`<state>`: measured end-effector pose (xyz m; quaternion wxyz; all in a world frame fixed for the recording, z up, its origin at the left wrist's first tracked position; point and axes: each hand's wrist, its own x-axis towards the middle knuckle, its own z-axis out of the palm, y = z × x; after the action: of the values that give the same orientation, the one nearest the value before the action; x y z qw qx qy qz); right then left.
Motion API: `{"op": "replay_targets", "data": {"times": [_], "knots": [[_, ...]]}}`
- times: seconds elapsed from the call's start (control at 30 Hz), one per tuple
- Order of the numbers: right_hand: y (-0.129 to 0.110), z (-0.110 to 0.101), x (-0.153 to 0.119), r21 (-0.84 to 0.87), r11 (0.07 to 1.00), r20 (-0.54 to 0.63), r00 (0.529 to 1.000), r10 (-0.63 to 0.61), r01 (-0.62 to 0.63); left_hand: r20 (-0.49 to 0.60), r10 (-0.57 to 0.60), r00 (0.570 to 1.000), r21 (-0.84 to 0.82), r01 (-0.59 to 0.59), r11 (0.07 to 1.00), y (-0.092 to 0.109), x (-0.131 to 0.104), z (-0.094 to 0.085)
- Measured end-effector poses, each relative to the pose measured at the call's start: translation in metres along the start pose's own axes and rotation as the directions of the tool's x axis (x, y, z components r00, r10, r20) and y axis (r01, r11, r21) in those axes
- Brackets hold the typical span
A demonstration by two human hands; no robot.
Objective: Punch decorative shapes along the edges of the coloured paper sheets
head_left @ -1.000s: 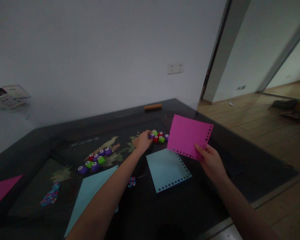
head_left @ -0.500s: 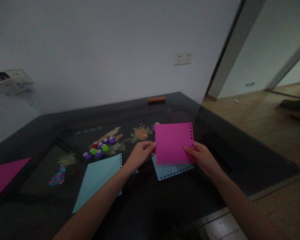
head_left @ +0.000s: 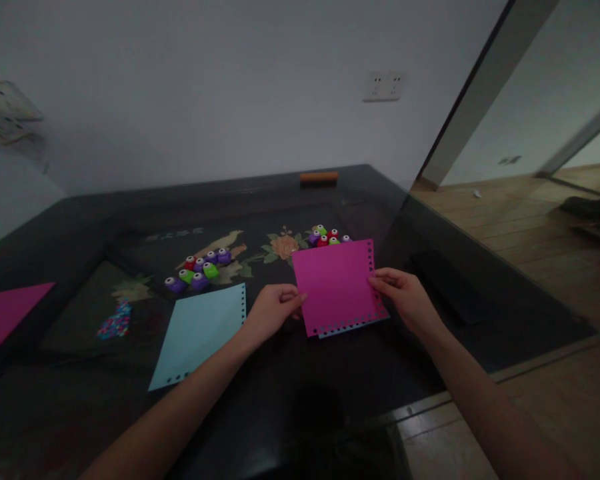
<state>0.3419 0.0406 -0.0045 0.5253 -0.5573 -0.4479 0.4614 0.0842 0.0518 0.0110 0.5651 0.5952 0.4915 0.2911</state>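
Your bare left forearm and right forearm reach forward, angling inward from either side. Your left hand and right hand face each other, thumbs pointing inward, fingers bent in a pinch.

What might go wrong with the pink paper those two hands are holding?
The pink sheet might end up crooked: a strip of the blue sheet peeks out below it. Its far edge could bump the little eyed pieces just beyond. And with the left hand and right hand gripping opposite sides, a hard pull could perhaps tear it near the holes on the right.
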Motion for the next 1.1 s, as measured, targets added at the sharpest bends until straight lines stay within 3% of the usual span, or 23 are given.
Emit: {"op": "replay_targets", "data": {"times": [0.27, 0.4, 0.53, 0.73, 1.1], "knots": [[0.001, -0.005, 0.003, 0.022, 1.0, -0.073, 0.997, 0.019, -0.017, 0.018, 0.155, 0.988, 0.152, -0.156, 0.976, -0.004, -0.005, 0.004], [0.001, -0.009, 0.004, 0.018, 0.998, -0.097, 0.994, 0.054, -0.052, -0.11, 0.323, 0.94, 0.512, -0.225, 0.829, -0.009, -0.011, 0.002], [0.004, -0.012, 0.006, -0.068, 0.996, -0.102, 0.994, 0.044, -0.051, -0.074, 0.459, 0.885, 0.622, -0.319, 0.716, -0.014, -0.013, 0.005], [0.009, -0.013, 0.01, -0.134, 0.988, -0.079, 0.995, 0.066, -0.076, 0.042, 0.419, 0.907, 0.687, -0.331, 0.647, -0.023, -0.016, 0.018], [0.009, -0.009, 0.009, -0.16, 0.979, -0.073, 0.991, 0.117, -0.127, 0.09, 0.383, 0.919, 0.848, -0.272, 0.454, -0.031, -0.018, 0.02]]}}
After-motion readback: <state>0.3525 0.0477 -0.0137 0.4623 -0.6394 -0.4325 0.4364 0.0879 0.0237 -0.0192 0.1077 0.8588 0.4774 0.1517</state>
